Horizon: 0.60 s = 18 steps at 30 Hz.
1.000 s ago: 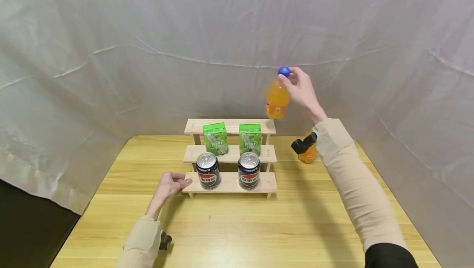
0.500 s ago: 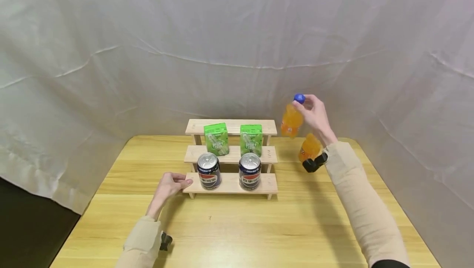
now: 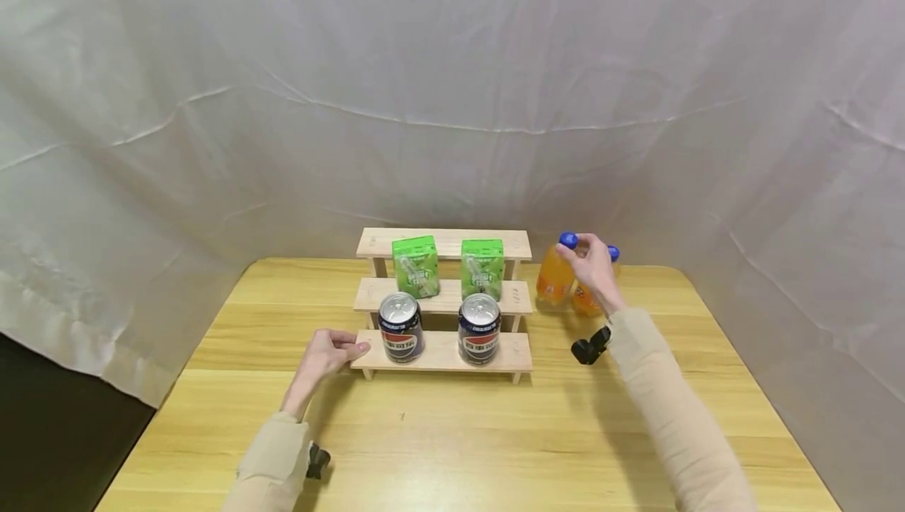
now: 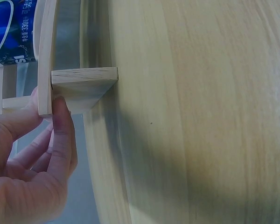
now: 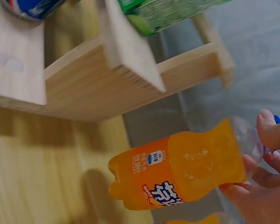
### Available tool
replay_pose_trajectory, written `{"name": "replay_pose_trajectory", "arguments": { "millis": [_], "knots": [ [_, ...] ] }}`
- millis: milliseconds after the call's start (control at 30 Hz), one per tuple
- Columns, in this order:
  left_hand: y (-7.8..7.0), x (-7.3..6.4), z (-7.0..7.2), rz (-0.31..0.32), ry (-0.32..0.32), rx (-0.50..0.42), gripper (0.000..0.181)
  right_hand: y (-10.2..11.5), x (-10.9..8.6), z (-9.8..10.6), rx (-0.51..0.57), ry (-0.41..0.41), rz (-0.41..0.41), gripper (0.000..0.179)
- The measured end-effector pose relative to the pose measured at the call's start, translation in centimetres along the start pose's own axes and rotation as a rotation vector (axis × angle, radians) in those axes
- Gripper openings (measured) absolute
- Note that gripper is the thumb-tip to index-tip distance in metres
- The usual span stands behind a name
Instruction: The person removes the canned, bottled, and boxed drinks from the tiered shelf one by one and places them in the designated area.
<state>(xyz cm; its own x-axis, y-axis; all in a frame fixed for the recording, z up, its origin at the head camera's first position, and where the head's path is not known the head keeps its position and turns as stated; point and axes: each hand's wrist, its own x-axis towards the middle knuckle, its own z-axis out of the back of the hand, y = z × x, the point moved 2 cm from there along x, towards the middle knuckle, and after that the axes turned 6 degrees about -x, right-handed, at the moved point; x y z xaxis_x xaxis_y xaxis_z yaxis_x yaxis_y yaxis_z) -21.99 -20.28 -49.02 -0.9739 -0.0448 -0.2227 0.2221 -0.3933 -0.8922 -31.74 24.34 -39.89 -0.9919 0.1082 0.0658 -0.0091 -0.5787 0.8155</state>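
Note:
My right hand (image 3: 594, 267) pinches an orange soda bottle (image 5: 177, 163) by its neck, just under the blue cap. The bottle is close over the table, right of the shelf's back tiers. Beside it stands a second orange soda bottle (image 3: 585, 300), partly hidden behind that hand. My left hand (image 3: 327, 355) pinches the left end of the lowest tier of a three-tier wooden shelf (image 3: 438, 351), thumb above and fingers below in the left wrist view. Two cola cans (image 3: 400, 327) stand on the lowest tier. On the middle tier sit two green drink cartons (image 3: 415, 267).
The shelf stands on a light wooden table (image 3: 452, 441). A grey-white curtain (image 3: 452, 104) hangs behind the table and along its sides. At the lower left is a dark area (image 3: 56, 433) beyond the table edge.
My right hand has lowered the orange soda bottle from above the top tier's right end, down to beside the other bottle. My left hand stays on the shelf.

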Motion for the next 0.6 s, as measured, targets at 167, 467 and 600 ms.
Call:
{"name": "replay_pose_trajectory", "arguments": {
  "millis": [167,467,600],
  "knots": [
    [0.0,0.0,0.0,-0.013,0.002,0.013,0.048,-1.2,0.0,-0.8,-0.023,0.007,-0.032,0.056],
    [0.1,0.0,0.0,-0.026,0.002,0.028,0.047,-2.2,0.2,-1.6,-0.039,0.001,-0.043,0.055],
    [0.2,0.1,0.0,-0.021,0.000,0.024,0.047,-2.4,0.3,-1.7,-0.053,0.005,-0.051,0.056]
  ]
}}
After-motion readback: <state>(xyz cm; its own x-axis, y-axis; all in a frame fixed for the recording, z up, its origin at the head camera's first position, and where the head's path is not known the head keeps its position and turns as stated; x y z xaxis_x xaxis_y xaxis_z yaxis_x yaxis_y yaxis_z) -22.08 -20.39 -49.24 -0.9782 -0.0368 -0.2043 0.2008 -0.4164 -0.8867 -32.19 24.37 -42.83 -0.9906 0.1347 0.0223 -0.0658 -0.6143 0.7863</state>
